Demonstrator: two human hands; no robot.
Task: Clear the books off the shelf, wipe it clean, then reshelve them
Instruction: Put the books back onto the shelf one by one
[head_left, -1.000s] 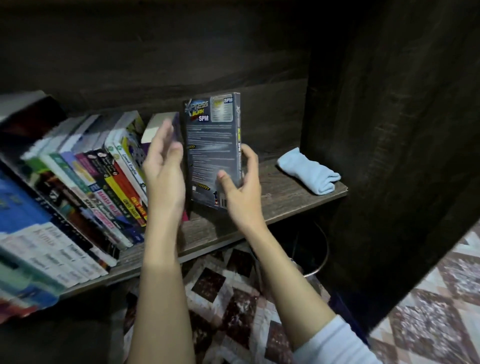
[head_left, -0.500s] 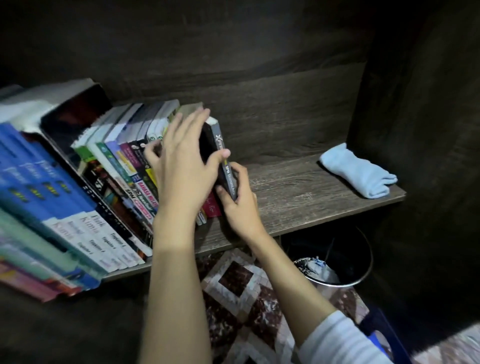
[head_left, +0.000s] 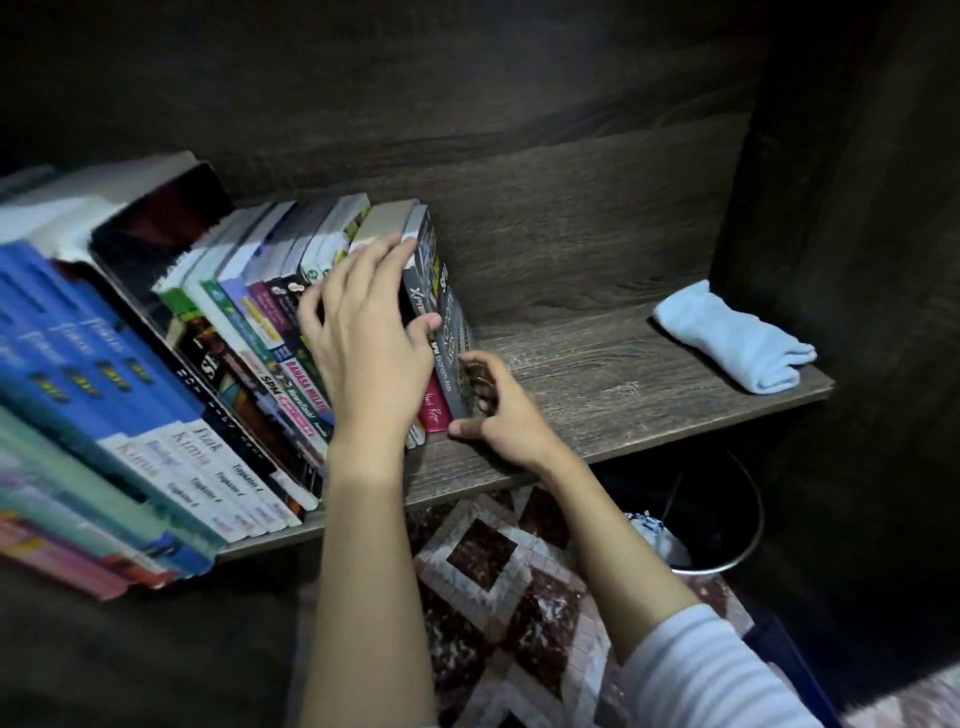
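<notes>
A row of books (head_left: 249, 332) leans to the left on the dark wooden shelf (head_left: 597, 384). The grey SPM book (head_left: 441, 306) stands at the right end of the row, next to a red book (head_left: 435, 413). My left hand (head_left: 363, 338) lies flat over the spines, its thumb pressed on the grey book's spine. My right hand (head_left: 498, 415) cups the lower right corner of the grey book, fingers against its cover. A folded light blue cloth (head_left: 732, 338) lies at the shelf's right end.
A round black bin (head_left: 717, 525) with a metal rim stands under the shelf at the right. The floor (head_left: 498, 597) has a brown and white diamond tile pattern. A dark wooden side panel (head_left: 857, 260) closes the shelf on the right.
A second ago both hands held the grey book upright, cover facing me, apart from the row. It now stands at the row's right end, pressed against the other books.
</notes>
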